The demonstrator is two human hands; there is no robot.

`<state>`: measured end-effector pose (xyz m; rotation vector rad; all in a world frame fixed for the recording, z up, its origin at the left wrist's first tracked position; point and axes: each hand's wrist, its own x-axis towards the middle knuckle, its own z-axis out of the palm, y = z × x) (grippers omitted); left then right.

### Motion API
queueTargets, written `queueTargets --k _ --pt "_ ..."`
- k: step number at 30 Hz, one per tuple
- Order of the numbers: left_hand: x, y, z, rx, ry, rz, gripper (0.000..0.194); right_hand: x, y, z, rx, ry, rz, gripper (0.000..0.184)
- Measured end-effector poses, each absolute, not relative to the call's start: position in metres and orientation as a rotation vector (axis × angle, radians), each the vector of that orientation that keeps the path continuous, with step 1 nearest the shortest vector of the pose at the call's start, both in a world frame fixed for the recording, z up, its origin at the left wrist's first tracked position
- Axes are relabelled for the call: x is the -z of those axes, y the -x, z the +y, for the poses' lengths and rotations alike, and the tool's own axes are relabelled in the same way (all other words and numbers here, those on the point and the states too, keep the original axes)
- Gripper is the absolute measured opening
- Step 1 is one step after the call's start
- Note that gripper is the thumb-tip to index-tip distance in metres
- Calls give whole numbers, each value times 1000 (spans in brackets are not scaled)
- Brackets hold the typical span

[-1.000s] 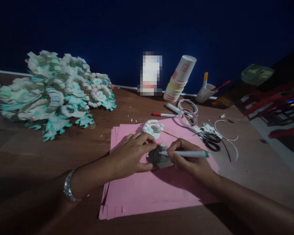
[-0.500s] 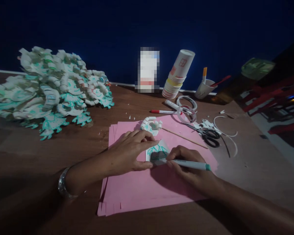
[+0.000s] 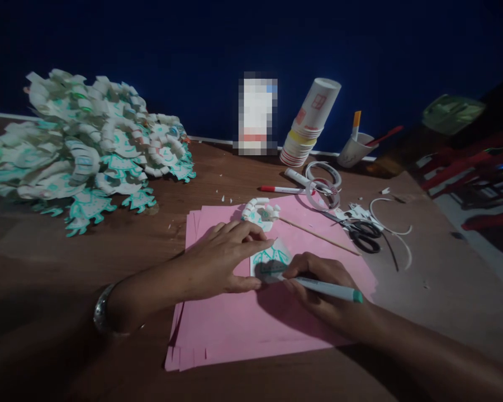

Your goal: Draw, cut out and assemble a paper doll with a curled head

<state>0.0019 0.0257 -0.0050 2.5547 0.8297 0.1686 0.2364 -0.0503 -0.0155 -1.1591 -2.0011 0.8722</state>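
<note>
My right hand is closed around a white marker with a green end, its tip down at the lower part of a small white paper piece. Green lines on that paper form a dress-like drawing, dotted along a band. My left hand lies over the paper's left side, fingers apart, thumb and forefinger steadying it. Beneath both is a stack of pink paper sheets. Just above the drawing rests a paper face with curled strips, a thin wooden stick beside it. My right hand's shadow darkens part of the drawing.
Black-handled scissors lie right, among paper scraps. Tape rolls and a red-capped marker sit behind. Stacked paper cups lean near a cup holding tools. Many curled paper figures fill the left.
The marker tip has shifted slightly left and down along the drawing's lower band, where more green marks show. The left hand stays on the paper. The view has shifted a little.
</note>
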Motion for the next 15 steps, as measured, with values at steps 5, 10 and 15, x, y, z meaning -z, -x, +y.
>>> queueTargets --k 5,10,15 --pt "6 -2 26 -207 -2553 814 66 16 -237 -50 -863 1146 -2023 3" --pt "8 -2 26 -214 -2549 820 66 18 -237 -49 -811 1125 -2048 3" --pt "7 -2 26 -199 -2562 815 67 19 -237 -49 -781 1120 -2061 2"
